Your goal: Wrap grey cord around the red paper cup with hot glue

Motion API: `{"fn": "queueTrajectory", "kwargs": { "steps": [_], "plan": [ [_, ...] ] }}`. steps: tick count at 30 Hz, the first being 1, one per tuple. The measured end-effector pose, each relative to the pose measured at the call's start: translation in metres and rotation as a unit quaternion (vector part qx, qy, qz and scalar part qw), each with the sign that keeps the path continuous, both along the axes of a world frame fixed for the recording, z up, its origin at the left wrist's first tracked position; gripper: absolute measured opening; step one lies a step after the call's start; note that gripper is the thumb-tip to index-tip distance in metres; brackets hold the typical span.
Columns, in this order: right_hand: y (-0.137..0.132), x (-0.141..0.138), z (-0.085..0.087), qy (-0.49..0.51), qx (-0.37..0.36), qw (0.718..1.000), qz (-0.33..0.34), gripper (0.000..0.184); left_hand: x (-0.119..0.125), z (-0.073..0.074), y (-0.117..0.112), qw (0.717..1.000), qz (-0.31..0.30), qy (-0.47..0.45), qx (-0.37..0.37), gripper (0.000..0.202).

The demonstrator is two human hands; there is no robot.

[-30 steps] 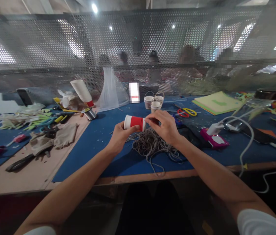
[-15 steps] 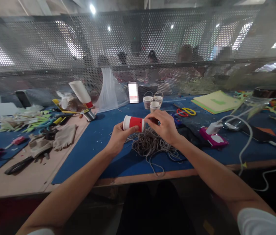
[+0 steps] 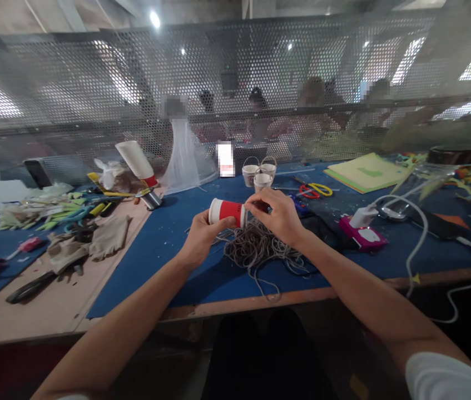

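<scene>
My left hand (image 3: 202,235) is wrapped round a red and white paper cup (image 3: 232,210), thumb along its side. The cup lies tilted on its side in the air, one end facing right. At that end, thumb and fingertips of my right hand (image 3: 279,215) are pinched together; whatever they hold is too small to make out. Beneath both hands a loose tangle of grey-brown cord (image 3: 249,248) is heaped on the blue mat (image 3: 152,266). Just beyond stand three small white cups (image 3: 262,181) with thin looped handles.
Scissors (image 3: 316,190) with red and yellow handles lie behind my right hand. A purple power socket (image 3: 362,233) with a white cable is to the right, near a clear jar (image 3: 416,186). Stacked paper cups (image 3: 135,161) lean at left, by work gloves (image 3: 109,238).
The cup and both hands hold nearly the same pose, with the right fingertips still at the cup's end. The whole view has shifted slightly.
</scene>
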State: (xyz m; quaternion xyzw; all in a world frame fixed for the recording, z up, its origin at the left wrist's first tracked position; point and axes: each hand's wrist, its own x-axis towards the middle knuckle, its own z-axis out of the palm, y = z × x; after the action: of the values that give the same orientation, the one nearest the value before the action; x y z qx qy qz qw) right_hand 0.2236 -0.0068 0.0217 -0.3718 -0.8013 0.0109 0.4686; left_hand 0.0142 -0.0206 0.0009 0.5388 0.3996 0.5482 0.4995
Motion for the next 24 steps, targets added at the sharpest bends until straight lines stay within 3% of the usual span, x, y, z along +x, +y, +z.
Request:
{"fn": "queueTrajectory", "kwargs": {
  "steps": [16,24],
  "plan": [
    [-0.0003,0.0003,0.0013,0.032,-0.025,0.999,0.034,0.01,-0.0006,0.0005,-0.0004,1.0,-0.006,0.008,0.013,0.034],
    [-0.0001,0.0011,0.0017,0.061,-0.079,0.993,0.058,0.01,-0.0004,-0.0001,0.0004,1.0,0.0,0.011,0.01,0.033]
  ]
}}
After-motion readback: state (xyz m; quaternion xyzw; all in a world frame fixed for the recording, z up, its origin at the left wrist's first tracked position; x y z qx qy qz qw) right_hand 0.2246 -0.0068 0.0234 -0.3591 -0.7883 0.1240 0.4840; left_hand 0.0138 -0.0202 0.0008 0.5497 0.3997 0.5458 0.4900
